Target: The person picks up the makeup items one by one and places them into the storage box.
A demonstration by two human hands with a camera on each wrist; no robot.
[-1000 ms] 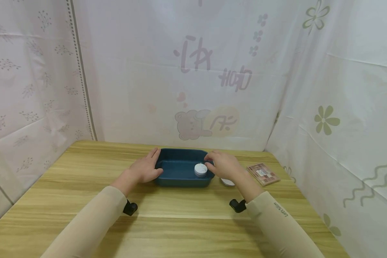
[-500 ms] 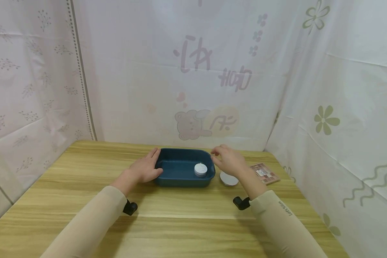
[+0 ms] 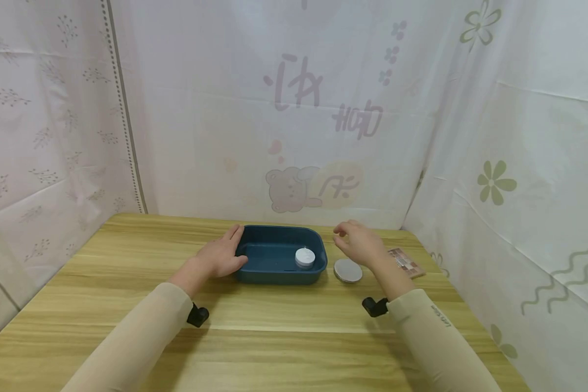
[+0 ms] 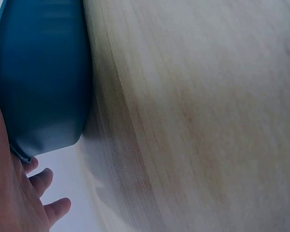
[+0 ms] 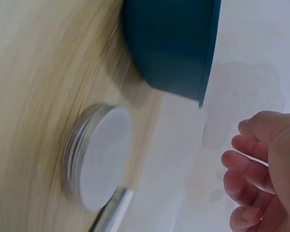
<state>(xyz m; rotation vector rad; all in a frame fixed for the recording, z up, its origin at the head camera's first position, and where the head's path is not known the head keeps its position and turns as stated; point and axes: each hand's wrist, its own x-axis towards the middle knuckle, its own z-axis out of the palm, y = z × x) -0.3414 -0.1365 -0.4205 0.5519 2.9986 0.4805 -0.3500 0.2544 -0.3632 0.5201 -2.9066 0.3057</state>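
Note:
A dark blue rectangular bin (image 3: 279,276) sits near the table's back edge. My left hand (image 3: 220,256) rests on its left end, thumb over the rim and fingers fairly straight. In the left wrist view, fingertips (image 4: 58,210) extend past the bin's corner. Inside the bin, at the right, lies a small round white container (image 3: 305,257). My right hand (image 3: 357,242) hovers right of the bin, fingers loosely bent with nothing between them. Below it on the table is a round, flat tin (image 5: 106,157) with a pale top and ridged metallic side.
An eyeshadow palette (image 3: 409,264) lies at the right, partly behind the right forearm. A silver tube (image 5: 115,210) shows beside the tin in the right wrist view. Patterned white curtains (image 3: 215,136) enclose the wooden table (image 3: 274,354) at the back and sides.
My right hand has moved right, away from the bin's right rim, uncovering the round tin and covering more of the palette. The left hand and bin stay put.

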